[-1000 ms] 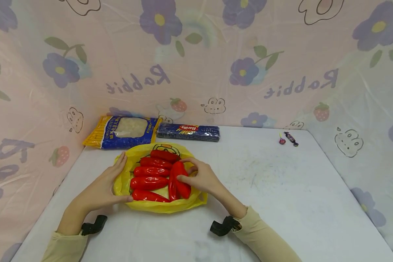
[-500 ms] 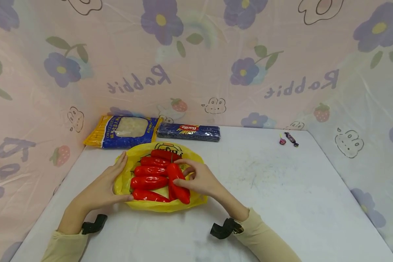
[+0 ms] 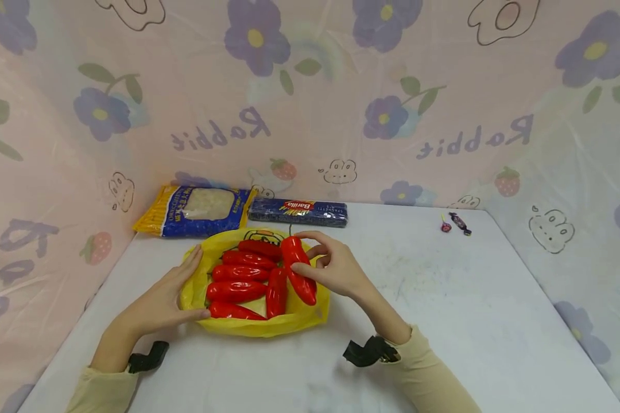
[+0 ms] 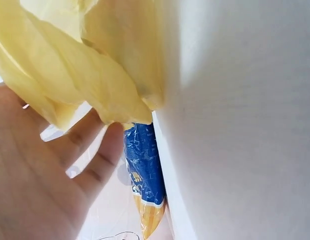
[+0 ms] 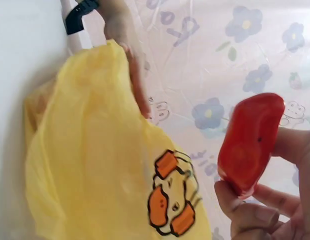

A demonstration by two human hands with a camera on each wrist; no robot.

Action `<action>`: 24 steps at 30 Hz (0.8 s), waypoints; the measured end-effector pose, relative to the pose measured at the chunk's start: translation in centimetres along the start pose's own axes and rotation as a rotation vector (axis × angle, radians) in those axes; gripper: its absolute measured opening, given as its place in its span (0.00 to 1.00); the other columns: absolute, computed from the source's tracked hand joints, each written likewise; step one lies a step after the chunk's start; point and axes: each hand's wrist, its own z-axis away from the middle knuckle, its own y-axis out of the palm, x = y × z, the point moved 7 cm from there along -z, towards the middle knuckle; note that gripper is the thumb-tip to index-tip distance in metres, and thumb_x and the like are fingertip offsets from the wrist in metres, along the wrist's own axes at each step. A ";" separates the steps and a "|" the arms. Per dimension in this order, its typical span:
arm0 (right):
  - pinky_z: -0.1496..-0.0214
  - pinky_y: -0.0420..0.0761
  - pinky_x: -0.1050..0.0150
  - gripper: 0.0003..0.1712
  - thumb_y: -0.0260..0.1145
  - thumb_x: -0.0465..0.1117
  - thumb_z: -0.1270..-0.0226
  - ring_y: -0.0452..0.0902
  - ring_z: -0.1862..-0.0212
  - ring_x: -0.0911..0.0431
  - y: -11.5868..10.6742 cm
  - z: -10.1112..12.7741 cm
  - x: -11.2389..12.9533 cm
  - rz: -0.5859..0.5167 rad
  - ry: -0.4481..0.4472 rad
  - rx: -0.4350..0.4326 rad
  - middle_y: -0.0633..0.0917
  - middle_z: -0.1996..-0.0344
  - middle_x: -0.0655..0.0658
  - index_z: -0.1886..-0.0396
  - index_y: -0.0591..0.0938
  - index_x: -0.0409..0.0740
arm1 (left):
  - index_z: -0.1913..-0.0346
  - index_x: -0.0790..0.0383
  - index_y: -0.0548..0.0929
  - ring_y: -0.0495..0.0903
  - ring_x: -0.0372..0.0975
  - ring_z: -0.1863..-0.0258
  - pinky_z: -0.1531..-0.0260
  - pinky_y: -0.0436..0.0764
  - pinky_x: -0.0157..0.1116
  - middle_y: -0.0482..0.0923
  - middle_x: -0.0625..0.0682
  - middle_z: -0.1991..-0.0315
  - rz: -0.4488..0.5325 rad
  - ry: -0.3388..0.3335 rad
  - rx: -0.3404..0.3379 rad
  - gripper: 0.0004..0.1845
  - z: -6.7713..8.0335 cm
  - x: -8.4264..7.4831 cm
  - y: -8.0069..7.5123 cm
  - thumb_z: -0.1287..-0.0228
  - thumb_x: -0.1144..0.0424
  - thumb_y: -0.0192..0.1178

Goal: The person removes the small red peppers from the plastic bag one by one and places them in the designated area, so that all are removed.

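Note:
In my right hand (image 3: 342, 268) a glossy red chili pepper (image 3: 305, 287) is pinched between thumb and fingers, its thin stem pointing up. It hangs above the right side of a yellow plastic bag (image 3: 260, 329), whose mouth lies spread wide. Inside the bag, several red chili peppers (image 3: 236, 291) lie side by side, with one pepper (image 3: 276, 291) set crosswise to the right of them. My left hand (image 3: 155, 301) rests against the bag's left side, fingers extended and thumb at the near rim. In the left wrist view the bag's folds hide some fingertips.
Behind the bag lies a blue and yellow packet (image 3: 206, 203). Next to it is a dark blue spaghetti pack (image 3: 298, 213). A lollipop (image 3: 446, 227) and a wrapped candy (image 3: 460, 223) lie at the far right. Patterned curtains surround the white table (image 3: 444, 321).
My right hand has lifted the pinched pepper and moved it up and to the right, uncovering the crosswise pepper below. The left hand has stayed at the bag's side.

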 end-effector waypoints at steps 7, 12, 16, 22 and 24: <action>0.62 0.91 0.58 0.35 0.76 0.46 0.32 0.84 0.72 0.49 -2.9 -0.3 -0.7 -0.022 0.017 -0.075 0.90 0.56 0.40 0.26 0.77 0.54 | 0.13 0.58 0.45 0.53 0.69 0.20 0.30 0.63 0.73 0.41 0.59 0.12 0.030 -0.019 0.045 0.67 0.0 0.7 1.0 0.43 0.35 0.74; 0.57 0.92 0.54 0.36 0.75 0.46 0.31 0.89 0.65 0.49 -4.9 -0.5 -1.1 -0.037 0.046 -0.127 0.89 0.55 0.37 0.25 0.75 0.53 | 0.13 0.56 0.48 0.55 0.67 0.21 0.31 0.64 0.74 0.45 0.63 0.13 0.018 -0.039 0.069 0.63 -0.3 1.2 1.2 0.40 0.35 0.73; 0.53 0.92 0.54 0.35 0.75 0.47 0.30 0.90 0.61 0.48 -6.6 -0.6 -1.8 -0.037 0.071 -0.173 0.89 0.56 0.36 0.25 0.75 0.54 | 0.13 0.55 0.49 0.58 0.66 0.22 0.32 0.67 0.73 0.49 0.67 0.15 0.011 -0.047 0.082 0.62 -0.5 1.4 1.3 0.40 0.35 0.72; 0.52 0.91 0.55 0.36 0.75 0.48 0.30 0.88 0.54 0.45 -8.3 -0.7 -2.9 -0.011 0.089 -0.222 0.89 0.55 0.36 0.24 0.75 0.53 | 0.13 0.58 0.49 0.60 0.64 0.23 0.31 0.65 0.73 0.45 0.62 0.13 0.009 -0.007 0.069 0.63 -0.5 1.6 1.5 0.40 0.37 0.74; 0.50 0.91 0.52 0.36 0.75 0.48 0.30 0.87 0.52 0.42 -8.7 -0.7 -3.2 -0.004 0.094 -0.239 0.89 0.53 0.35 0.24 0.75 0.53 | 0.13 0.59 0.50 0.60 0.63 0.23 0.30 0.64 0.73 0.43 0.59 0.12 0.013 0.009 0.061 0.63 -0.4 1.7 1.6 0.41 0.37 0.74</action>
